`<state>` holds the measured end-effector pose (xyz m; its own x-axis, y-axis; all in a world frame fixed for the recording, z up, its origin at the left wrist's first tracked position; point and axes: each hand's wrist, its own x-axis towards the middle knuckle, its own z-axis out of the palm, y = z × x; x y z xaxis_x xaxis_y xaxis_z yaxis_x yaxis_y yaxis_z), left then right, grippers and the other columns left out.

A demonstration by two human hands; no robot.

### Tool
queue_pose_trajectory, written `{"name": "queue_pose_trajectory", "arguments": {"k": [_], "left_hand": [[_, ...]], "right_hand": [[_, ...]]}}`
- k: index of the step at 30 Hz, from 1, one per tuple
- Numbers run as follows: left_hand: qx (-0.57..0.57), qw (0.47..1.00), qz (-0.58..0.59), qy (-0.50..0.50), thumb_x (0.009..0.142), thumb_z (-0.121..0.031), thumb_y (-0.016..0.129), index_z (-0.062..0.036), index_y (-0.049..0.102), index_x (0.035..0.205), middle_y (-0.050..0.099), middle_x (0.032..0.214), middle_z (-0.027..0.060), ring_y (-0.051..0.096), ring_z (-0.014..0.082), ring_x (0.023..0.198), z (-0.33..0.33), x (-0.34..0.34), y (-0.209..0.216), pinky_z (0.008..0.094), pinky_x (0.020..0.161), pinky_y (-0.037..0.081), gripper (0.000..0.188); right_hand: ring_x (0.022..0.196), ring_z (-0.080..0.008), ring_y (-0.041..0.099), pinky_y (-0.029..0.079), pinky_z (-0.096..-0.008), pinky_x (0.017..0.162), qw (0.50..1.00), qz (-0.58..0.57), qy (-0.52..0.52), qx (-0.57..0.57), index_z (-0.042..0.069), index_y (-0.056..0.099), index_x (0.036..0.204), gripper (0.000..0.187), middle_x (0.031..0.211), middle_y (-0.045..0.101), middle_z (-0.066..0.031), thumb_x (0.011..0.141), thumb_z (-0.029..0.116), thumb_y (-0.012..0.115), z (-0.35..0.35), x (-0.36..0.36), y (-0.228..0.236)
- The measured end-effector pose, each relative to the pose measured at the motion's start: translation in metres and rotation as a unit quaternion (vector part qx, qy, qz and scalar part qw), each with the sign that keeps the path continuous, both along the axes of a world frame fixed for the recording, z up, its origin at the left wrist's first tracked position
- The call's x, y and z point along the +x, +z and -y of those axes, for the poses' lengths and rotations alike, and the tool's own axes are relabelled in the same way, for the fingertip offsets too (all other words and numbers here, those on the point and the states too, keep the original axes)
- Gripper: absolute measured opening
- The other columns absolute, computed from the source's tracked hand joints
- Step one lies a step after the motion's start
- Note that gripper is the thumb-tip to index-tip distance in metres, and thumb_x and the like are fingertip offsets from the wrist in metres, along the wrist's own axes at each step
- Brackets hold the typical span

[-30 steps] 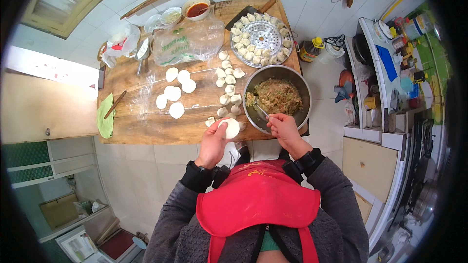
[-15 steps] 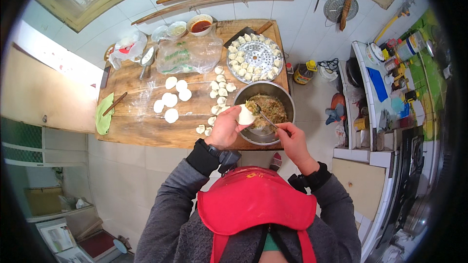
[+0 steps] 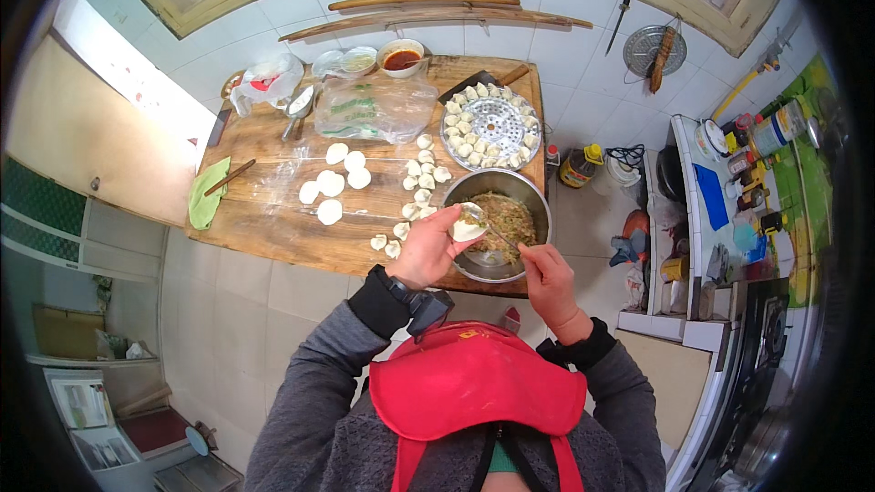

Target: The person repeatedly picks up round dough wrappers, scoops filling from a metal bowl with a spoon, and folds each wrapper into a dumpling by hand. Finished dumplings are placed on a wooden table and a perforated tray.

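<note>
We are cupping a round dumpling wrapper (image 3: 468, 229) in our left hand (image 3: 425, 251), fingers curled loosely under it, palm up, just over the near left rim of the metal bowl (image 3: 538, 210). Our right hand (image 3: 547, 279) is pinching a thin utensil (image 3: 497, 237), fingers closed tight around its handle, and its tip is reaching to the wrapper; we cannot tell whether it is a spoon or a stick. The bowl is sitting at the near right corner of the wooden table (image 3: 264, 228) and is holding a minced filling (image 3: 507, 215). Just behind it, at the far right corner, a round steamer tray (image 3: 492, 120) is carrying folded dumplings around its rim. Flat dough rounds (image 3: 330, 184) are lying near the table's middle, with smaller dough pieces (image 3: 421, 180) between them and the bowl. A green cloth (image 3: 206, 202) is hanging over the left edge, and a small bowl of red sauce (image 3: 401, 58) is standing at the far edge beside a clear plastic bag (image 3: 374, 109).
</note>
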<state>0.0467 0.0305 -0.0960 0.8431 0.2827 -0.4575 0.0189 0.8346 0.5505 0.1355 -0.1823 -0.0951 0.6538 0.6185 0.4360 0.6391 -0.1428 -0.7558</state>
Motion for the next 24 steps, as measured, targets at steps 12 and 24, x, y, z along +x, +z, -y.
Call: {"name": "queue_pose_trajectory", "arguments": {"k": [12, 24], "left_hand": [[-0.053, 0.99, -0.023, 0.131, 0.107, -0.019, 0.042, -0.0015, 0.054, 0.127, 0.062, 0.126, 0.0091, 0.06, 0.0216, 0.115, 0.029, 0.027, -0.021, 0.0365, 0.103, 0.048, 0.03], [-0.034, 0.994, 0.031, 0.095, 0.107, -0.026, 0.042, -0.0013, 0.053, 0.13, 0.062, 0.127, 0.0095, 0.06, 0.0205, 0.117, 0.022, 0.023, -0.009, 0.0365, 0.104, 0.048, 0.035]], "right_hand": [[0.084, -0.0352, 0.063, 0.052, -0.0388, 0.071, 0.998, -0.005, -0.044, -0.05, 0.003, 0.065, 0.107, 0.019, 0.094, 0.062, -0.0154, 0.089, 0.001, 0.062, -0.012, -0.016, -0.002], [0.074, -0.0283, 0.064, 0.051, -0.0331, 0.068, 0.98, -0.174, -0.097, 0.023, 0.002, 0.067, 0.104, 0.015, 0.087, 0.064, -0.0148, 0.089, 0.001, 0.063, -0.004, -0.001, -0.011]]}}
